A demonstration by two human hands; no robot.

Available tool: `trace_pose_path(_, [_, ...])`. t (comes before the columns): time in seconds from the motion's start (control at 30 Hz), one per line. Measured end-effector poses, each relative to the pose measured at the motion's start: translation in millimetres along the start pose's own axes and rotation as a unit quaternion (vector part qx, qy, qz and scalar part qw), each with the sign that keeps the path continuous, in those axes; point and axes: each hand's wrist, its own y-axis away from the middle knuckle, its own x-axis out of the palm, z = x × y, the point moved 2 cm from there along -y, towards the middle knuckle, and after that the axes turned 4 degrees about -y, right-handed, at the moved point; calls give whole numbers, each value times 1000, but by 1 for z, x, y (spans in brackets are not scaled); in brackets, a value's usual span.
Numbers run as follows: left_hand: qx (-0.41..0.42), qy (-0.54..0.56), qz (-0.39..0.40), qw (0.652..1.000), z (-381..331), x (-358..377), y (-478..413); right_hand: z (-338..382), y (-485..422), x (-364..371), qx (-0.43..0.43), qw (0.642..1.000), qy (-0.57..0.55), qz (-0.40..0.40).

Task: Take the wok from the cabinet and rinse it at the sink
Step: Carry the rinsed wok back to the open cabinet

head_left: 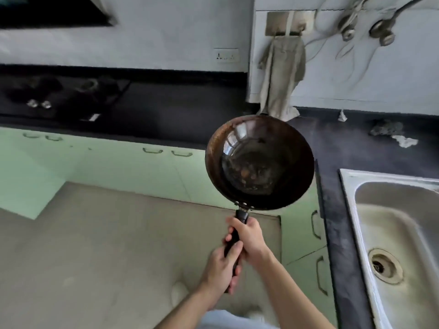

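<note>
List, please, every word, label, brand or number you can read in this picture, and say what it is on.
No text can be read.
The wall socket bears dark marks, too blurred to read.
The wok, held by both the left hand and the right hand, shows no lettering.

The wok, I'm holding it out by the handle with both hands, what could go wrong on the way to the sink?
1. The wok hangs out past both hands on a long handle; if the left hand or right hand loosens its grip, it may tip.
2. Swinging right, its rim could clip the dark counter edge before reaching the sink.
3. The hanging cloth sits close behind; lifting high might snag it.
</note>
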Motion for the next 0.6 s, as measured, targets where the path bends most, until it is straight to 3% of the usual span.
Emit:
trace_pose_path(0.27, [-19,89,-102,991,38,-120,26,-63,-11,131,49,988,109,98])
trace_pose_path(0.6, [-15,180,-193,964,82,-303,58,-150,-15,326,52,950,230,207])
